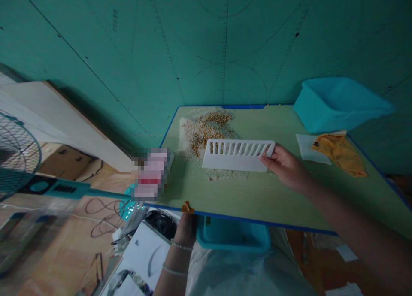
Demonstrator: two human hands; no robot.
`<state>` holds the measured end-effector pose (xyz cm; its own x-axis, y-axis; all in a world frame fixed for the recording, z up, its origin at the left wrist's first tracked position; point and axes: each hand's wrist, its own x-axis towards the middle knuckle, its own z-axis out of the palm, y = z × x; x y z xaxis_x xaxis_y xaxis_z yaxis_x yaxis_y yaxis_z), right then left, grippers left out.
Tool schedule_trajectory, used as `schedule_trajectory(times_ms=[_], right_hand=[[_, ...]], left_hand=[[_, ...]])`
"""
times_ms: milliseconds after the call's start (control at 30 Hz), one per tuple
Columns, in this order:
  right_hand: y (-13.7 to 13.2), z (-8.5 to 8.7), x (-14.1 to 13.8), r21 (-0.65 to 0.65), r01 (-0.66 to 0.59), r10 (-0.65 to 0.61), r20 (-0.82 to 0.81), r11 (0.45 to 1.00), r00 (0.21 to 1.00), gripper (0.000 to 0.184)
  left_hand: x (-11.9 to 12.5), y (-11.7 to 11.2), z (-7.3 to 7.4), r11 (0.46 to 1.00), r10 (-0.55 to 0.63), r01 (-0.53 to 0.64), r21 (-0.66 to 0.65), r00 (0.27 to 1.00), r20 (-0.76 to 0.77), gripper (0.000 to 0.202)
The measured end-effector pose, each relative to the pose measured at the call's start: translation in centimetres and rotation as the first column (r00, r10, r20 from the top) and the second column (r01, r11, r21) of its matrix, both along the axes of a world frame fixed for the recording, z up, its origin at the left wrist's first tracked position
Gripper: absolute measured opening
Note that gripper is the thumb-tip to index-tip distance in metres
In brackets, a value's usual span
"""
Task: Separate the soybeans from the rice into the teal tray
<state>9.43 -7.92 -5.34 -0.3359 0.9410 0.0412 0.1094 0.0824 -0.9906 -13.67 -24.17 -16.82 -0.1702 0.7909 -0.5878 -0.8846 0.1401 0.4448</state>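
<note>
My right hand (285,165) is closed on the right end of a white plastic slotted plate (232,163), thumb in front. The plate stands tilted over the table (180,188), its slots along the upper part. Just behind its left half lies a spread of small pale grains (185,135) mixed with round yellow-brown beans (209,133). A thin strip of pale grains shows in front of the plate. My left hand (189,221) is at the table's front edge, beside a teal bin (233,248) below it; its fingers are hidden.
A larger teal bin (341,120) stands at the back right, near an orange cloth (344,152) and a white sheet (310,148). A blurred pink-white object (151,176) is at the left edge. A fan (38,186) is farther left. A green wall (206,43) rises behind.
</note>
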Motion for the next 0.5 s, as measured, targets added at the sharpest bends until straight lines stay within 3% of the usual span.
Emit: schedule_trajectory(times_ms=[233, 500], right_hand=[[2.3, 0.0, -2.4, 0.028, -0.058, 0.058, -0.007, 0.998, 0.998, 0.024], [2.8, -1.2, -3.6, 0.032, -0.117, 0.117, 0.002, 0.993, 0.993, 0.016]], left_hand=[[0.6, 0.1, 0.1, 0.998, 0.054, -0.054, -0.012, 0.998, -0.019, 0.033], [0.3, -0.2, 0.3, 0.997, 0.072, -0.073, -0.024, 0.997, -0.023, 0.032]])
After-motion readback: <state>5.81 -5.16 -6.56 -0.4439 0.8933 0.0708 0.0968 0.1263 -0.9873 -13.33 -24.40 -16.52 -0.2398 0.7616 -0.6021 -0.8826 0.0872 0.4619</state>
